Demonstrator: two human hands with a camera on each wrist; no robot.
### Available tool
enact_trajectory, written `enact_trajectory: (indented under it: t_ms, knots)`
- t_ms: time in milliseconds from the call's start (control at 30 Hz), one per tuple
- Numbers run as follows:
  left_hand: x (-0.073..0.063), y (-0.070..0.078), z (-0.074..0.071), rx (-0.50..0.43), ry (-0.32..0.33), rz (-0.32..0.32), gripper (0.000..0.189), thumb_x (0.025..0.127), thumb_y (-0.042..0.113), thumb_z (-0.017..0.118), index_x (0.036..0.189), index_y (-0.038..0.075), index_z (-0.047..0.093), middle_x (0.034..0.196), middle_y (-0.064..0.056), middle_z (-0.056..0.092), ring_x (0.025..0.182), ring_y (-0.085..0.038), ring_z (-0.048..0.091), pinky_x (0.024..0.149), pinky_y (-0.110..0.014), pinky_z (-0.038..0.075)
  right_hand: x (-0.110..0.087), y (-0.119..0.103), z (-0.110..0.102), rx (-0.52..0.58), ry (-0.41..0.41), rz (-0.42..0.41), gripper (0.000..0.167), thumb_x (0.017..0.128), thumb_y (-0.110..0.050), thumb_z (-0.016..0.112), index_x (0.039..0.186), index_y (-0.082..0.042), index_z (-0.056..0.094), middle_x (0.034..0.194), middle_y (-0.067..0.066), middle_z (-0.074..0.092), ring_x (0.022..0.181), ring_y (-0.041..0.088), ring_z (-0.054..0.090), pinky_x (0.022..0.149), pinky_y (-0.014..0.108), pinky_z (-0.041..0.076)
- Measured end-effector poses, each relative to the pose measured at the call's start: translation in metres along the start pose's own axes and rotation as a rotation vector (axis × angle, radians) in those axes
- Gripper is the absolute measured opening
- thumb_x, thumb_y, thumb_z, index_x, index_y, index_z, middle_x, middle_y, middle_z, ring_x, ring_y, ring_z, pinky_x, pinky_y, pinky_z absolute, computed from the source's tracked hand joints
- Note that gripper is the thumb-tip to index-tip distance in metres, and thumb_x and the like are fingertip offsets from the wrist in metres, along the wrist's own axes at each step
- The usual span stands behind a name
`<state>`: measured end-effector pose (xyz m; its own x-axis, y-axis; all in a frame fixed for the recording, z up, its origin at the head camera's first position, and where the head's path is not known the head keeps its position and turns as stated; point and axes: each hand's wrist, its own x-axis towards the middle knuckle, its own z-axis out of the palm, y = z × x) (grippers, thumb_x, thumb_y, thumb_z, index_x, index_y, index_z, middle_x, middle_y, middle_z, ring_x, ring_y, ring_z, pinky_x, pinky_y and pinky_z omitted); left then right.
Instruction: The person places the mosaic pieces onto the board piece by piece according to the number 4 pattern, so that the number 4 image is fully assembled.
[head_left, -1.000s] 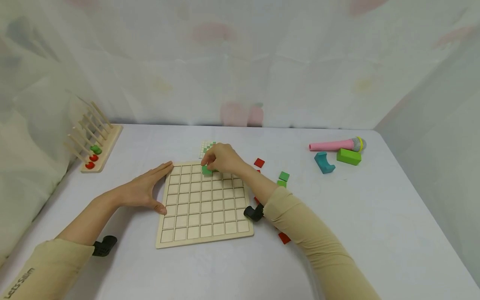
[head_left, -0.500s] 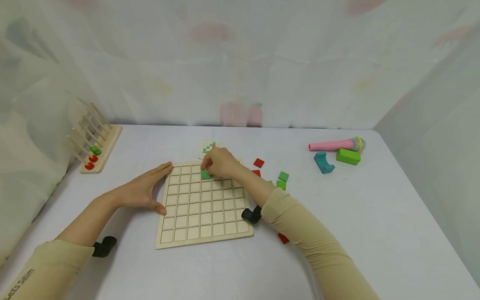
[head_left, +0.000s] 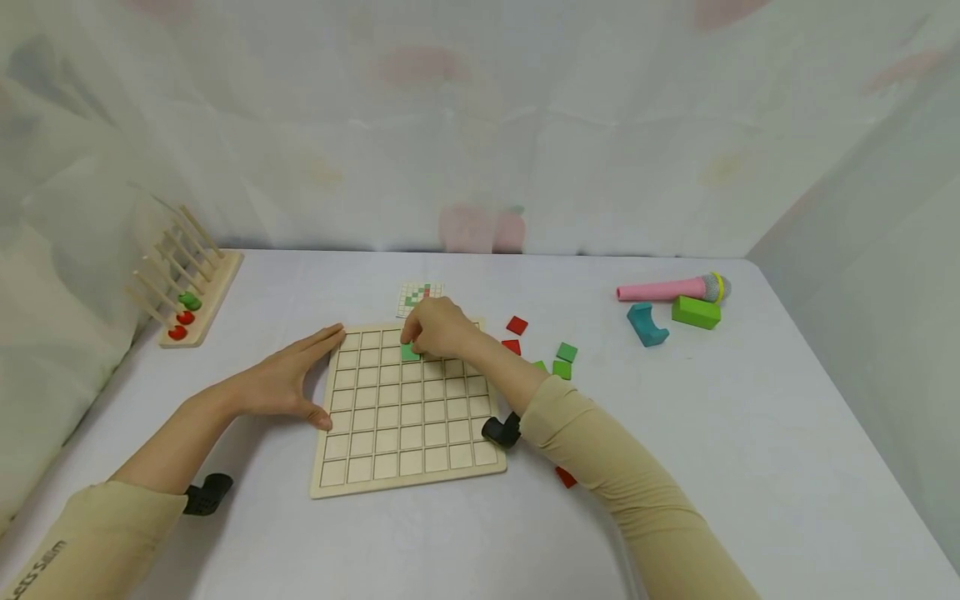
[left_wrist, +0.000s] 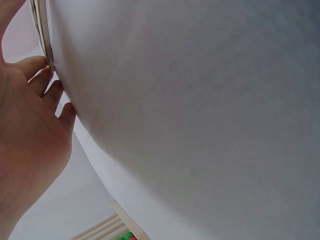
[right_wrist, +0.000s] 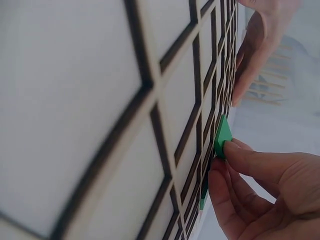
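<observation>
My right hand [head_left: 442, 327] pinches a green square tile [head_left: 410, 352] between thumb and fingertips, close over the wooden grid board [head_left: 386, 417]. In the right wrist view that tile [right_wrist: 222, 136] stands tilted against the grid, and another bit of green [right_wrist: 203, 196] shows low behind the fingers. My left hand [head_left: 281, 379] lies spread along the board's left side, fingertips at the far left corner and thumb on the left rim. From the left wrist, its fingers [left_wrist: 52, 95] reach to the board's edge [left_wrist: 42, 35].
A small pattern card [head_left: 411, 297] lies behind the board. Red tiles [head_left: 517, 325] and green tiles [head_left: 567, 352] are scattered to its right. A peg stand [head_left: 217, 287] with beads is far left; a pink toy microphone [head_left: 660, 292], green block [head_left: 696, 312] and teal arch block [head_left: 647, 325] are right.
My right hand has shifted slightly toward me with the green tile, from around the board's far row to just nearer. More of the pattern card shows. My left hand stays still.
</observation>
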<state>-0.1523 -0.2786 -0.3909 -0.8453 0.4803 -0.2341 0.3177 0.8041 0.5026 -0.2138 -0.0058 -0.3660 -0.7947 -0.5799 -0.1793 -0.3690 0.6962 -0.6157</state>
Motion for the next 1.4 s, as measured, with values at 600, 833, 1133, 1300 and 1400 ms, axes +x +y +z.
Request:
enact_trajectory:
  t_ms: [600, 833, 1133, 1300, 1400]
  knots:
    - [0.000, -0.002, 0.000, -0.003, -0.007, 0.001, 0.141, 0.054, 0.061, 0.088, 0.159, 0.004, 0.012, 0.168, -0.017, 0.007, 0.153, -0.046, 0.009, 0.118, -0.068, 0.018, 0.001, 0.001, 0.002, -0.013, 0.021, -0.019, 0.015, 0.085, -0.003, 0.074, 0.097, -0.011, 0.079, 0.100, 0.004, 0.076, 0.094, 0.016, 0.067, 0.073, 0.020, 0.050]
    - [0.000, -0.003, 0.001, -0.004, -0.005, 0.005, 0.140, 0.055, 0.060, 0.088, 0.159, 0.003, 0.013, 0.168, -0.018, 0.008, 0.153, -0.047, 0.010, 0.118, -0.068, 0.018, 0.000, 0.001, 0.000, -0.025, 0.017, -0.040, 0.013, 0.088, -0.007, 0.072, 0.098, -0.011, 0.078, 0.094, 0.002, 0.072, 0.087, 0.013, 0.061, 0.075, 0.022, 0.048]
    - [0.001, -0.002, 0.001, 0.002, -0.005, 0.003, 0.140, 0.055, 0.060, 0.089, 0.158, 0.003, 0.013, 0.168, -0.018, 0.007, 0.153, -0.047, 0.010, 0.118, -0.068, 0.018, -0.006, 0.012, -0.020, -0.055, 0.040, -0.067, 0.016, 0.090, -0.006, 0.068, 0.103, -0.011, 0.077, 0.100, 0.003, 0.073, 0.094, 0.014, 0.061, 0.084, 0.025, 0.051]
    - [0.000, -0.002, 0.001, 0.000, -0.003, 0.006, 0.140, 0.054, 0.060, 0.089, 0.158, 0.002, 0.014, 0.168, -0.018, 0.007, 0.153, -0.047, 0.010, 0.118, -0.068, 0.018, -0.013, 0.027, -0.038, -0.009, 0.023, -0.063, 0.019, 0.089, -0.008, 0.070, 0.107, -0.010, 0.075, 0.104, 0.004, 0.073, 0.100, 0.018, 0.065, 0.086, 0.030, 0.053]
    - [0.000, -0.002, 0.001, -0.002, -0.003, 0.008, 0.141, 0.054, 0.060, 0.089, 0.158, 0.002, 0.014, 0.168, -0.018, 0.007, 0.153, -0.047, 0.010, 0.118, -0.068, 0.018, -0.018, 0.038, -0.047, 0.017, 0.010, -0.056, 0.020, 0.089, -0.010, 0.070, 0.109, -0.011, 0.074, 0.103, 0.005, 0.072, 0.100, 0.019, 0.066, 0.086, 0.031, 0.055]
